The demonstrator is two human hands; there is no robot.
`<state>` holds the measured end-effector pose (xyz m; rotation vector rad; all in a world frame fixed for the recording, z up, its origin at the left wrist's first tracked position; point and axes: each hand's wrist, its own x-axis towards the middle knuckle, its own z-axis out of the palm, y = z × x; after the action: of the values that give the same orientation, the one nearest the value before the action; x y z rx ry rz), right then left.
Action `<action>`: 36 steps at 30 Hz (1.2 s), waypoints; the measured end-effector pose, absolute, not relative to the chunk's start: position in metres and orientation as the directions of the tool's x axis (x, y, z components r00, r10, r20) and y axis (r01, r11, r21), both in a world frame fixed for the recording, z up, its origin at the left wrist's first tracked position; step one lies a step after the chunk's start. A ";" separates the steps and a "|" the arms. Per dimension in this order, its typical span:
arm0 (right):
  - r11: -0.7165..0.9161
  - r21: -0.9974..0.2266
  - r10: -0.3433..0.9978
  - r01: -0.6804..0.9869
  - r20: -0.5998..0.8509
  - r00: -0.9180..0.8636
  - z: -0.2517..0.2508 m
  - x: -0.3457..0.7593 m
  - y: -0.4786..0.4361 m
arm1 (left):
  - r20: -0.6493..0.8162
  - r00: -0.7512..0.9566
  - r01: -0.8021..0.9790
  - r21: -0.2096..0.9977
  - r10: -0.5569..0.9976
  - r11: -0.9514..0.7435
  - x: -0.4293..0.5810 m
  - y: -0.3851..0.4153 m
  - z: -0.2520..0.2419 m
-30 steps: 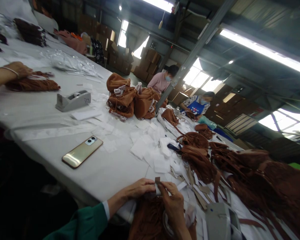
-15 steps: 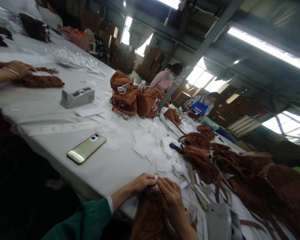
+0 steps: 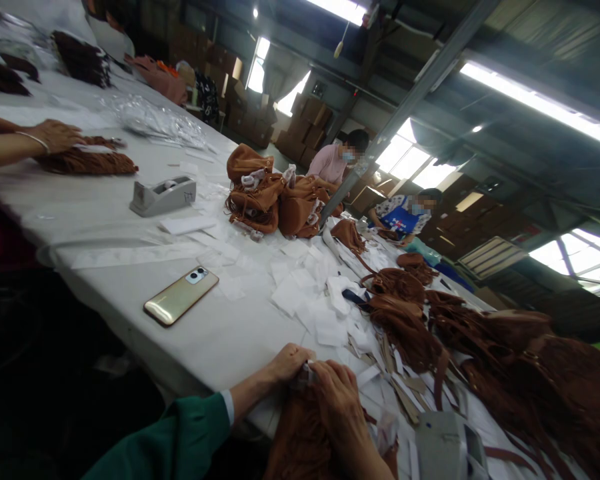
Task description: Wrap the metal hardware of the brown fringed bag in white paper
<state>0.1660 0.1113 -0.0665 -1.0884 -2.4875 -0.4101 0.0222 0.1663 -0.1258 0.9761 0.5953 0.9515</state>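
Note:
At the table's near edge, a brown fringed bag (image 3: 295,437) lies under my hands. My left hand (image 3: 289,363) is closed, its thumb and fingers pinching a small piece of white paper (image 3: 304,379) at the bag's top end. Against the same paper presses my right hand (image 3: 337,393), fingers bent and held together, its palm side over the bag. What part of the bag the paper goes around is hidden by my fingers. A piece of clear plastic wrap (image 3: 386,427) shows beside my right wrist.
A grey tape dispenser (image 3: 445,440) stands right of my hands; another tape dispenser (image 3: 164,196) is farther left. A phone (image 3: 181,295), paper sheets (image 3: 293,293) and brown bags (image 3: 403,327) lie on the table (image 3: 245,333). A co-worker's hand (image 3: 55,137) works at left; two people sit opposite.
My fingers have folded down over the white paper, which stood up between them before. My left hand has curled more tightly. The view has shifted slightly.

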 end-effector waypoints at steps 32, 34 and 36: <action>0.527 0.194 0.721 0.827 0.413 -0.556 -0.061 0.173 0.114 | 0.032 0.636 -0.406 0.864 0.771 0.298 0.005 0.159 -0.115; 0.528 0.139 0.722 0.838 0.447 -0.528 -0.067 0.174 0.113 | 0.038 0.610 -0.395 0.880 0.792 0.262 0.006 0.158 -0.115; 0.536 0.011 0.757 0.844 0.436 -0.487 -0.069 0.174 0.113 | 0.037 0.581 -0.384 0.893 0.813 0.234 0.007 0.158 -0.114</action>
<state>0.1738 0.1133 -0.0695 -1.3136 -2.3978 -0.3157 0.0073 0.1582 -0.1143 1.0352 0.4937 0.8689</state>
